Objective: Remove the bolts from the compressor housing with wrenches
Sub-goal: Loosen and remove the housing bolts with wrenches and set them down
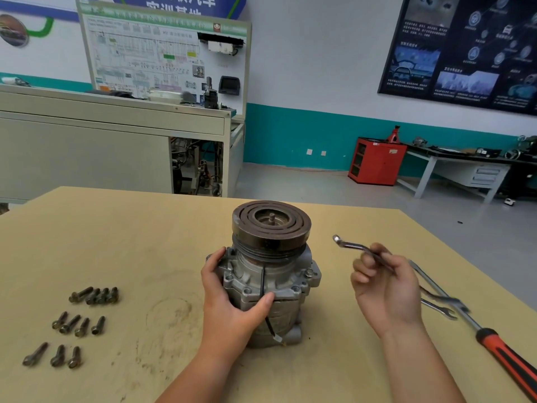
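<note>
- your compressor [270,274] stands upright on the middle of the desk [145,242], pulley [271,225] up, so the housing flange and its bolt holes face outward all round.
- your left hand [232,303] grasps the housing's left side, thumb across the front flange and fingers round the back; i judge this braces it against the wrench's turning force.
- your right hand [386,289] grips the wrench [351,245] by its shank with curled fingers. the ring end is raised and points toward the compressor but stays apart from it, on no bolt yet.
- what looks like a bolt head [309,271] shows on the flange's right side, nearest the wrench; likely your next target.
- loose bolts [78,324] lie in three rows near the desk's left edge, well apart from the compressor, sorted and out of your hands' way.
- spare wrenches [436,303] and a screwdriver [505,356] lie along the right edge, just beyond your right hand, within easy reach.
- with so many bolts out, the job looks far along.
</note>
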Motion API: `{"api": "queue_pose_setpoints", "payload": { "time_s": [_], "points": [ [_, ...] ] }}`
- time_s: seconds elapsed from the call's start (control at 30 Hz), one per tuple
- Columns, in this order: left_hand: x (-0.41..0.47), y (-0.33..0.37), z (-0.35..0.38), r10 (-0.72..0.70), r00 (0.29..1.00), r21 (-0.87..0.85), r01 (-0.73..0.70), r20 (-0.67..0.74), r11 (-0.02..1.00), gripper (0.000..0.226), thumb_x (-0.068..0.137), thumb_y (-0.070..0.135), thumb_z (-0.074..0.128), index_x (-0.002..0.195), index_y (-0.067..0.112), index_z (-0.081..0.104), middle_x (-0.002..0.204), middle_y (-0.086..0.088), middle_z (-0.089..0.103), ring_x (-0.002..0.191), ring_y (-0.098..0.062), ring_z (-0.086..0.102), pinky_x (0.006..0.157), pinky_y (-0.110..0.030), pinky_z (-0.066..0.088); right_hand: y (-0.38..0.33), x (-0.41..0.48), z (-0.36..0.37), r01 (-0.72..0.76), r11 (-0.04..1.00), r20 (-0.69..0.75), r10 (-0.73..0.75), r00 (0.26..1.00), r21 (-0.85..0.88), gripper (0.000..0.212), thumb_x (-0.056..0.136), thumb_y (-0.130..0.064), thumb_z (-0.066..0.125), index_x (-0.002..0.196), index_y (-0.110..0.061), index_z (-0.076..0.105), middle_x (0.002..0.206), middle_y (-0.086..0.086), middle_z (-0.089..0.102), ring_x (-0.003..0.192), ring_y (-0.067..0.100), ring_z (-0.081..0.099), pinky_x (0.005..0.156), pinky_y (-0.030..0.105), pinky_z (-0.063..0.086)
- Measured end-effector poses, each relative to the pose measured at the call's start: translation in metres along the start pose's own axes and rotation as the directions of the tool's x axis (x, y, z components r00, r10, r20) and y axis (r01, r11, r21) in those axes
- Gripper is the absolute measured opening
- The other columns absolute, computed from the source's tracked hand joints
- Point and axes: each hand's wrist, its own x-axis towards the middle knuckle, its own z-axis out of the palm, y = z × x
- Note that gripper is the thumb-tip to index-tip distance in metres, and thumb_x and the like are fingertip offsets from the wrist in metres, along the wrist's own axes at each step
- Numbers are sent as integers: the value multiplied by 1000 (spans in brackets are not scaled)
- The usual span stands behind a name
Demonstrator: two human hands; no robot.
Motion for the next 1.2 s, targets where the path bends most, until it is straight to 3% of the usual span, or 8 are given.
{"api": "queue_pose_setpoints", "payload": {
  "time_s": [0.07,0.2,0.5,0.7,0.87,1.07,1.13,1.2],
  "points": [
    [0,0,0,-6,1000,1,6,0,1000,82,52,48,71,121,58,28,122,38,42,114,15,46,86,1,35,6,-23,-3,133,966,-19,-141,990,-221,38,91,-7,36,76,-12,71,58,2,58,48,7,49,42,14,39],
    [0,1,-1,-13,1000,9,13,5,1000,82,52,49,71,122,57,28,126,29,42,115,14,46,87,1,35,27,-52,7,236,838,-6,-274,962,-492,35,93,8,34,87,-2,67,62,8,66,52,6,55,44,15,44],
    [1,2,-1,-17,1000,18,17,13,1000,83,51,49,71,123,52,29,129,24,41,116,12,46,88,0,36,25,-40,24,175,788,16,-206,978,-590,41,86,13,35,62,-5,62,52,10,60,43,9,49,38,19,41],
    [0,2,0,-12,1000,0,12,6,1000,82,52,47,71,123,52,30,125,30,43,115,12,47,87,0,36,0,4,18,-67,829,-1,80,997,-555,49,80,0,30,47,-14,63,41,7,48,35,8,38,34,19,33],
    [0,0,-1,-5,1000,-5,5,6,1000,83,52,46,72,124,49,30,120,42,41,116,11,47,90,-2,37,10,43,18,-349,857,109,416,903,-379,9,48,-19,59,44,-14,53,31,-3,29,38,10,10,37,12,19],
    [0,-1,0,7,1000,-9,-7,3,1000,82,53,45,72,124,50,30,119,43,40,117,12,45,89,-2,36,10,15,-1,-138,990,95,136,986,16,27,35,-22,81,53,-18,61,39,-5,40,37,6,27,35,15,30],
    [0,-1,0,9,1000,-6,-9,5,1000,82,54,45,72,124,48,31,118,44,40,117,12,45,89,-1,36,8,-5,-4,-19,997,1,19,1000,-76,3,58,-21,67,57,-18,66,48,-2,49,42,8,41,36,15,32],
    [1,-2,-1,21,1000,-4,-21,4,1000,81,54,45,72,124,47,31,118,45,40,117,13,45,89,-1,36,13,-24,-5,74,946,-10,-81,997,-317,29,83,-10,45,64,-14,66,53,4,57,43,8,45,35,14,30]
  ]
}}
